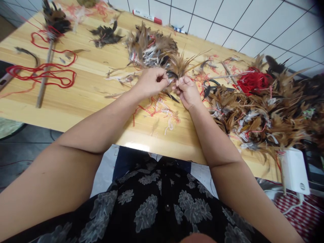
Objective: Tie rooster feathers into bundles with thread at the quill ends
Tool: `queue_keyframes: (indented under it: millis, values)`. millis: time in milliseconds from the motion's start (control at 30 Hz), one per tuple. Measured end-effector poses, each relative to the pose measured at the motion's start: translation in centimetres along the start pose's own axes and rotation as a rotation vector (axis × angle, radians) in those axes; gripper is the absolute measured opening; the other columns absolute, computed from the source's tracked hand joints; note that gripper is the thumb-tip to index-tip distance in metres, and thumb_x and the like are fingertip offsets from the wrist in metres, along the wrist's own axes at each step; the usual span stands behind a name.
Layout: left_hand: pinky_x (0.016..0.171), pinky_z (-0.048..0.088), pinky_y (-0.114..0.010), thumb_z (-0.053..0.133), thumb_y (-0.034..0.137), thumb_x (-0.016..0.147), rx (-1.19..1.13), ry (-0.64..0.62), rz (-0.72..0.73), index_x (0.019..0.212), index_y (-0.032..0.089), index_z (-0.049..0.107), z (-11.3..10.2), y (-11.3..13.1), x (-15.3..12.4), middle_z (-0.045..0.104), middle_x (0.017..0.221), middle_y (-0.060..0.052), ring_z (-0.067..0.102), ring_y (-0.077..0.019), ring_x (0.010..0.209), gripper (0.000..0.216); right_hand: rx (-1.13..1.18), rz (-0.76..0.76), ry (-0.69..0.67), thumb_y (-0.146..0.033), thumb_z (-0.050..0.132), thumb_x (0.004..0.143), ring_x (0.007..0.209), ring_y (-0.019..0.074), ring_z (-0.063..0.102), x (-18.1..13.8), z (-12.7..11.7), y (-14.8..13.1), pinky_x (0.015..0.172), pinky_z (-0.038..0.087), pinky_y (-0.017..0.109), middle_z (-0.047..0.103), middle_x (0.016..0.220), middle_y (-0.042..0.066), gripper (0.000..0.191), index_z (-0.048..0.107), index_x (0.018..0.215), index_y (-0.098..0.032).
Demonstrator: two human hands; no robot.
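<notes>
My left hand (151, 82) and my right hand (186, 91) meet over the middle of a wooden table (83, 91). Both are closed in a pinch on the base of a small bunch of brown and black feathers (180, 64), whose tips fan away from me. Loose red and white thread scraps (159, 109) lie on the wood just under my hands. A pile of brown feathers (150, 47) sits right behind my left hand.
A large heap of brown feathers with red thread (255, 108) fills the right side. A feather duster on a stick (49, 44) and loops of red cord (43, 74) lie at left. A red-capped marker (146, 16) rests at the far edge. A white box (295, 170) hangs at right.
</notes>
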State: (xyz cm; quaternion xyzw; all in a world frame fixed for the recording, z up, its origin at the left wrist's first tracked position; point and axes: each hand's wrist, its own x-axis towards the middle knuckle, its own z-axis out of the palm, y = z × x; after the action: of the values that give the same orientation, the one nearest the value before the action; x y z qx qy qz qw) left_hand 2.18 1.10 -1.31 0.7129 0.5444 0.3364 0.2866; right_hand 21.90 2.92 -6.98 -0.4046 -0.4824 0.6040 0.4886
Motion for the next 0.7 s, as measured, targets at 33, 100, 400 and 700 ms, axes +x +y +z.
queue_keyframes:
  millis: [33, 100, 400, 700]
  values:
    - [0.091, 0.057, -0.041, 0.071, 0.019, 0.089, 0.009, 0.012, -0.009, 0.076, 0.025, 0.062, 0.0, 0.0, 0.0, 0.069, 0.078, -0.004, 0.072, -0.0292, 0.096, 0.017, -0.004, 0.009, -0.005, -0.029, 0.08, 0.111, 0.077, 0.007, 0.069, 0.0, 0.0, 0.0, 0.063, 0.048, 0.017, 0.064, 0.083, -0.005, 0.034, 0.054, 0.089, -0.025]
    - [0.093, 0.058, -0.042, 0.073, 0.021, 0.088, 0.02, 0.028, -0.018, 0.078, 0.025, 0.063, 0.1, -0.1, -0.1, 0.071, 0.08, -0.004, 0.074, -0.03, 0.098, 0.015, -0.014, 0.024, -0.014, -0.029, 0.083, 0.109, 0.076, 0.007, 0.069, 0.0, 0.1, 0.0, 0.063, 0.048, 0.017, 0.062, 0.081, -0.006, 0.035, 0.054, 0.09, -0.025]
    - [0.094, 0.062, -0.046, 0.077, 0.024, 0.088, -0.08, 0.046, 0.054, 0.099, 0.03, 0.074, 1.0, -0.7, 0.0, 0.075, 0.084, -0.004, 0.078, -0.0307, 0.093, 0.013, 0.0, 0.066, 0.031, -0.019, 0.072, 0.112, 0.074, 0.006, 0.065, -0.9, 1.1, -1.1, 0.064, 0.047, 0.017, 0.06, 0.08, -0.005, 0.036, 0.048, 0.085, -0.025]
    - [0.096, 0.062, -0.043, 0.078, 0.028, 0.092, -0.096, 0.086, 0.061, 0.09, 0.027, 0.071, 0.9, -1.3, 0.3, 0.077, 0.088, -0.006, 0.078, -0.0312, 0.101, 0.007, 0.001, 0.058, 0.064, -0.035, 0.084, 0.109, 0.084, 0.0077, 0.067, -1.0, 1.0, -1.6, 0.069, 0.054, 0.019, 0.071, 0.097, -0.001, 0.047, 0.044, 0.084, -0.025]
